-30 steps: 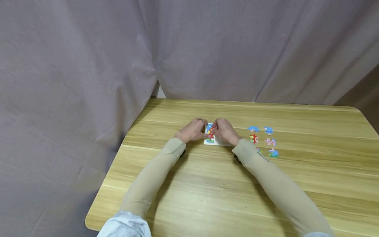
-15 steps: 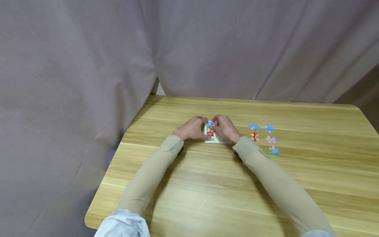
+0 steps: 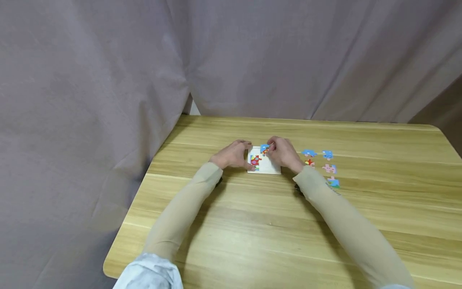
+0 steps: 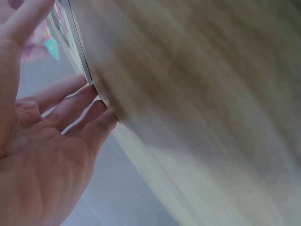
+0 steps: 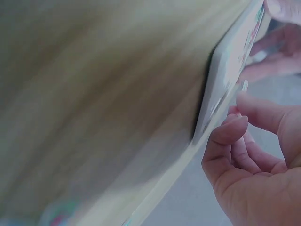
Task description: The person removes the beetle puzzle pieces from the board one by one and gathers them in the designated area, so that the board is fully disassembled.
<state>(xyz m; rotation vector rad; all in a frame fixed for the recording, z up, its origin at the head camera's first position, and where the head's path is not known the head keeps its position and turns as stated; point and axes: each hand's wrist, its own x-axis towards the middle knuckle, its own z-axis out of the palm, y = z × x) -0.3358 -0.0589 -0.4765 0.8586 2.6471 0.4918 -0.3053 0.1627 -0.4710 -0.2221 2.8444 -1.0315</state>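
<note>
A shallow white puzzle tray (image 3: 270, 168) lies on the wooden table. My left hand (image 3: 234, 155) holds the tray along its left side, thumb near the lower left corner and fingers at the upper left. In the left wrist view, fingertips (image 4: 109, 117) meet the tray's edge. Joined red and yellow puzzle pieces (image 3: 255, 160) sit in the tray's left part. My right hand (image 3: 284, 153) pinches a blue puzzle piece (image 3: 264, 148) with red and yellow at its bottom, over the tray's upper middle. In the right wrist view, thumb and forefinger hold this piece (image 5: 245, 86) edge-on.
Right of the tray lie loose puzzle pieces: two blue ones (image 3: 327, 154) at the back, a red one (image 3: 309, 162) partly behind my right arm, a pink one (image 3: 329, 168) and a blue-green one (image 3: 333, 182). A grey curtain (image 3: 252, 60) hangs behind the table (image 3: 238, 241).
My right hand has moved right, taking the blue puzzle piece from the tray's upper left, where white base now shows. My left hand stays at the tray's left side.
</note>
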